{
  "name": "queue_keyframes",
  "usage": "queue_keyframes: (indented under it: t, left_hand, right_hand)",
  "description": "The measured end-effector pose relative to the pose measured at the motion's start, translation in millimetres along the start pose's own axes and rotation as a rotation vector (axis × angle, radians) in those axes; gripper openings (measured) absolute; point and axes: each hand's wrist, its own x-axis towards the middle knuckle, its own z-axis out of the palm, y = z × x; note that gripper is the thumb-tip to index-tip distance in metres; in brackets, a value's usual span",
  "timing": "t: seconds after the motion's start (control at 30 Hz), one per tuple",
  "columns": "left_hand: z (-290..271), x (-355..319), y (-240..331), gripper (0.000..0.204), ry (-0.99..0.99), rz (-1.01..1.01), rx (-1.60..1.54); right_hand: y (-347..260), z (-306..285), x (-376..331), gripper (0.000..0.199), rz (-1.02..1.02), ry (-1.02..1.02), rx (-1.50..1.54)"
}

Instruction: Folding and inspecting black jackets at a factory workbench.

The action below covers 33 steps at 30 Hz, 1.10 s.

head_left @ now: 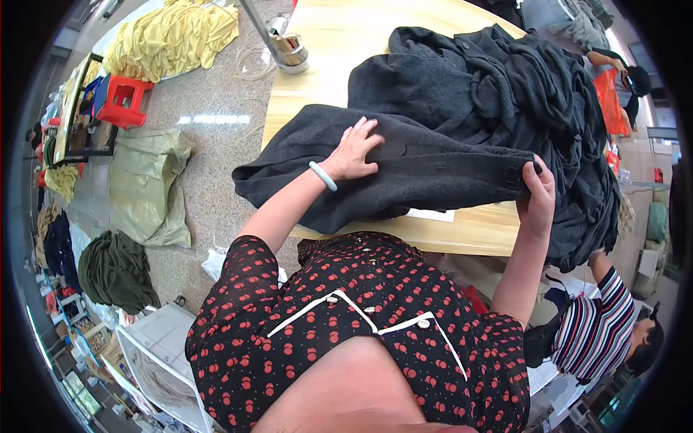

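Observation:
A dark grey garment (419,169) with a button and buttonholes along its edge stretches across the near side of the table. My left hand (354,150), a pale bangle on its wrist, lies on the cloth with fingers spread. At the right end, my right hand (538,195) pinches the garment's edge beside a round dark button (513,175). Behind it rises a large heap of similar dark garments (484,86), which spills over the table's right side. The fingertips of my right hand are partly hidden by the cloth.
The wooden table (346,29) carries a shiny metal cylinder (291,52) on a pole at its left edge. Left on the floor are yellow cloth (170,40), a red stool (123,101) and a dark green pile (115,270). A person in stripes (595,325) works at the right.

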Motion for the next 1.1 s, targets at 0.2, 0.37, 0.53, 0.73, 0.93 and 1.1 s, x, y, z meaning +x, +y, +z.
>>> queue_keyframes:
  t: [0.2, 0.37, 0.53, 0.73, 0.93, 1.1]
  left_hand:
    - [-2.8, -11.9, 7.9, 0.015, -0.105, -0.085, -0.25]
    - [-116.5, -50.0, 31.6, 0.012, 0.203, -0.35, -0.53]
    - [-150.2, -83.4, 33.6, 0.011, 0.071, -0.306, -0.481]
    - [-36.2, -98.0, -35.2, 0.017, -0.266, -0.499, -0.317]
    - [-29.5, -55.2, -15.0, 0.032, -0.442, -0.487, -0.133]
    - [29.7, 7.1, -3.5, 0.034, -0.155, -0.209, -0.178]
  right_hand:
    - [2.6, -14.2, -2.5, 0.016, -0.002, 0.115, 0.043]
    - [3.2, -42.9, -11.6, 0.016, -0.008, 0.173, 0.03]
    - [47.2, -44.3, 3.8, 0.017, 0.112, 0.158, -0.172]
    - [192.3, -75.9, 28.3, 0.02, 0.214, 0.185, -0.853]
    - [187.6, -5.6, 22.6, 0.015, -0.267, -0.004, -1.039]
    - [188.2, 27.7, 38.5, 0.015, -0.193, -0.35, -1.256]
